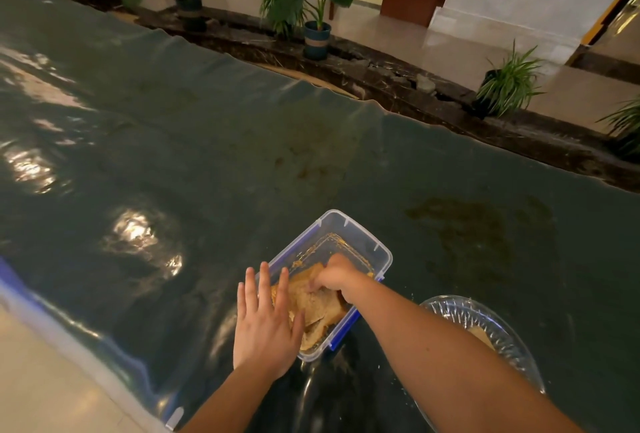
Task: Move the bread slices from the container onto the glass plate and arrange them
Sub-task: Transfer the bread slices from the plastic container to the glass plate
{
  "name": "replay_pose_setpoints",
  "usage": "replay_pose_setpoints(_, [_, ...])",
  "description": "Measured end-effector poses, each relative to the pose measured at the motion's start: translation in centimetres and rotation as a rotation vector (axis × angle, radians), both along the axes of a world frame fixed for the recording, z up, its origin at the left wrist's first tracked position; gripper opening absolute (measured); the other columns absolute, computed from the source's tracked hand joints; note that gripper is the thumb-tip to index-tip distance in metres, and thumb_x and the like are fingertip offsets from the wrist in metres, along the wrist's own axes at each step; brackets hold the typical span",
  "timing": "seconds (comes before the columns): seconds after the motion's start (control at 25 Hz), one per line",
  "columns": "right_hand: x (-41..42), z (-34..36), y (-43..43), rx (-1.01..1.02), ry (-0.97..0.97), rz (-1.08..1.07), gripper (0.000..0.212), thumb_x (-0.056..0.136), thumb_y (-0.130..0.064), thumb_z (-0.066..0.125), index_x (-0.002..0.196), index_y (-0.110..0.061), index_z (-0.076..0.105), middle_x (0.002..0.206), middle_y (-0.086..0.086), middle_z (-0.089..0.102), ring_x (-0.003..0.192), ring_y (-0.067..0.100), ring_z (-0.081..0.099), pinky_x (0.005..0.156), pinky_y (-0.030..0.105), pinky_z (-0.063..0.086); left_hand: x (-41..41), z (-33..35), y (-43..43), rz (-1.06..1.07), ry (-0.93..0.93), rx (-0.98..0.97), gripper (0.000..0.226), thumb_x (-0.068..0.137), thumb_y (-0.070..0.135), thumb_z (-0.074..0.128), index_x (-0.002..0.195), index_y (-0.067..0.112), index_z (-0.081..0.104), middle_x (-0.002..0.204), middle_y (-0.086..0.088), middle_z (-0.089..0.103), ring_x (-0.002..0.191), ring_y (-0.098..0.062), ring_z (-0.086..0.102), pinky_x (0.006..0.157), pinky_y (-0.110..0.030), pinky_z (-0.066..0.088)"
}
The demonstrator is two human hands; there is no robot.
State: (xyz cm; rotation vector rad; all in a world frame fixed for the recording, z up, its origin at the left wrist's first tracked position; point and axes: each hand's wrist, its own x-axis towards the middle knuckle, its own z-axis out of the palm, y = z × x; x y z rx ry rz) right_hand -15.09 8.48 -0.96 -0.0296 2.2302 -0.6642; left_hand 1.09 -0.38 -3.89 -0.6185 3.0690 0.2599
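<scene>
A clear plastic container (367, 242) with blue clips sits on the dark table near the front. Browned bread slices (320, 308) lie stacked inside it. My right hand (334, 276) reaches down into the container and its fingers pinch the top slice. My left hand (265, 323) lies flat with fingers spread against the container's left side. The glass plate (460, 311) stands to the right of the container, partly hidden by my right forearm, with one piece of bread (481, 335) showing on it.
A dark glossy sheet (207, 155) covers the long table, with stains at the centre and right. Its near-left edge drops to a pale floor (41, 380). Potted plants (317, 34) line a ledge beyond the far edge.
</scene>
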Motion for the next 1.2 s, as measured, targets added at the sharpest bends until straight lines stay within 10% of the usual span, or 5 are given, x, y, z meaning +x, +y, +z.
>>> replay_pose_setpoints(0.32, [0.5,2.1,0.4,-0.095,0.239,0.144,0.028,0.079,-0.032,0.071,0.102,-0.022,0.059,0.100,0.000,0.065,0.096,0.022,0.061,0.085,0.038,0.052,0.0,-0.2,-0.1,0.003,-0.001,0.015,0.076,0.093,0.070,0.012,0.154,0.027,0.003,0.164,-0.009,-0.003,0.149,-0.032,-0.016,0.121,-0.052,0.003])
replay_pose_setpoints(0.6, [0.0,8.2,7.6,-0.380,0.337,-0.222,0.028,0.071,-0.033,0.076,0.089,-0.029,0.056,0.090,-0.007,0.064,0.082,0.010,0.063,0.066,0.032,0.054,0.2,-0.1,-0.3,-0.022,-0.009,0.050,0.080,0.088,0.075,0.003,0.150,0.029,-0.017,0.162,-0.008,-0.015,0.147,-0.029,-0.023,0.123,-0.052,0.002])
replay_pose_setpoints(1.2, [8.6,4.0,33.2,-0.402,0.113,-0.562,0.031,0.083,-0.006,0.073,0.110,-0.001,0.059,0.107,0.024,0.069,0.098,0.039,0.067,0.086,0.055,0.056,-2.1,4.6,7.0,-0.275,0.169,0.080,0.062,0.091,0.049,0.031,0.139,0.012,0.047,0.146,-0.018,0.044,0.141,-0.038,0.030,0.117,-0.052,0.025])
